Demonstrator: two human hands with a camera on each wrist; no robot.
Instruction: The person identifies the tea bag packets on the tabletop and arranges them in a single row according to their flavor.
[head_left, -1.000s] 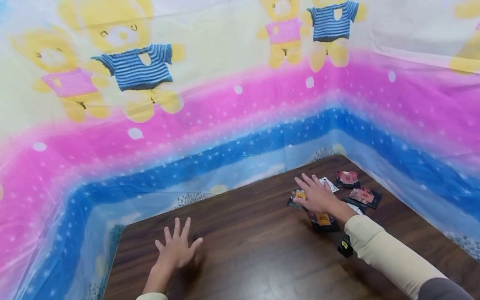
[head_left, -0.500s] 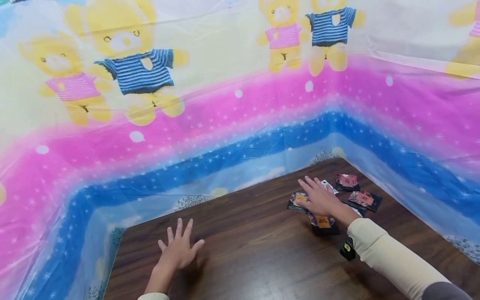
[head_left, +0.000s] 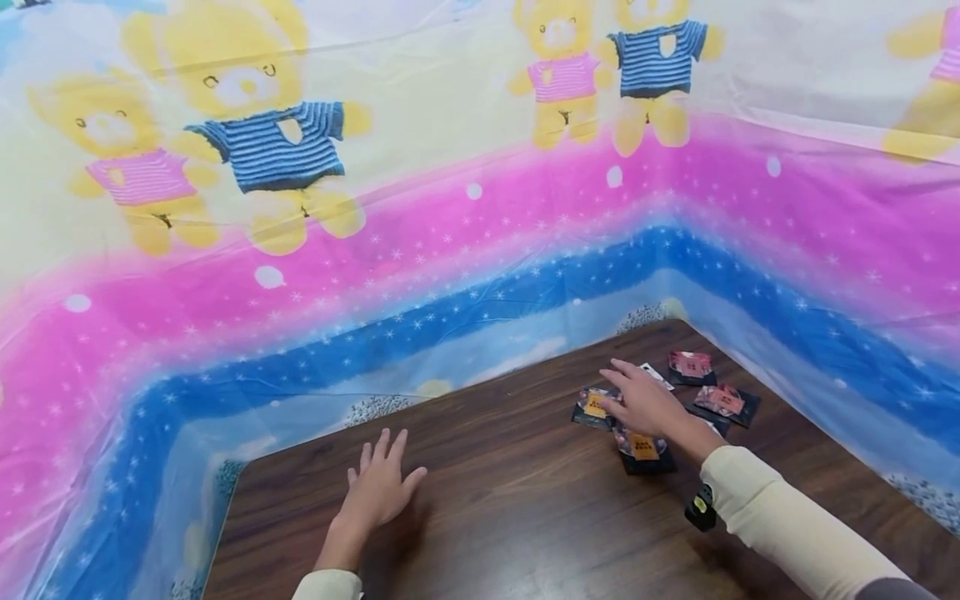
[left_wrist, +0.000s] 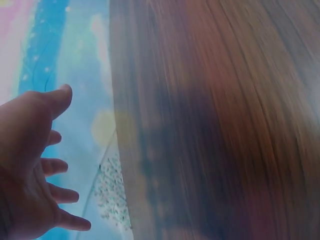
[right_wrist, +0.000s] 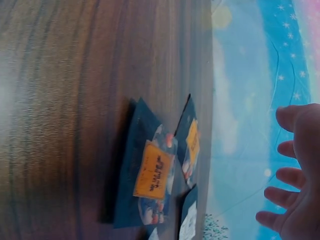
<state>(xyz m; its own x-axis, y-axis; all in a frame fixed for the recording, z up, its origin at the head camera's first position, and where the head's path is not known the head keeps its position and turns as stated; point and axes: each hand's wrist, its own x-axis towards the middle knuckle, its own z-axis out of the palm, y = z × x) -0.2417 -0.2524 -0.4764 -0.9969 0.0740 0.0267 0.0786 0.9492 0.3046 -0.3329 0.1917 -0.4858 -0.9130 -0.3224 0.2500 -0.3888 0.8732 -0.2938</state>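
While I watch through the head camera, the right hand [head_left: 647,402] hangs over a loose cluster of flat, dark sachets on the wood-grain bench [head_left: 480,508], its fingers [right_wrist: 280,196] straight and apart, pinching nothing. One orange-labelled sachet [head_left: 647,456] lies just below the palm on my near side; a second orange-labelled sachet [head_left: 592,407] lies by the thumb, and I cannot tell whether their edges overlap. Toward the far corner I see a red-labelled sachet [head_left: 692,367] and, nearer the right edge, another red-labelled sachet [head_left: 727,403]. A white-labelled sachet [right_wrist: 189,221] shows only partly from the right wrist. Well apart from all these, the left hand [head_left: 378,490] hangs over the bench with its fingers spread, holding nothing. Bear-printed cloth [head_left: 435,225] rises behind.

I judge the sachets light and flexible, with a slick film that would skate on the wood if pushed flat. For the near orange-labelled one, I would take the plain dark margin away from the label: its edge throws a shadow, so a fingertip might slip beneath. A gentle pinch should do; squeezing the middle could crush whatever is inside.
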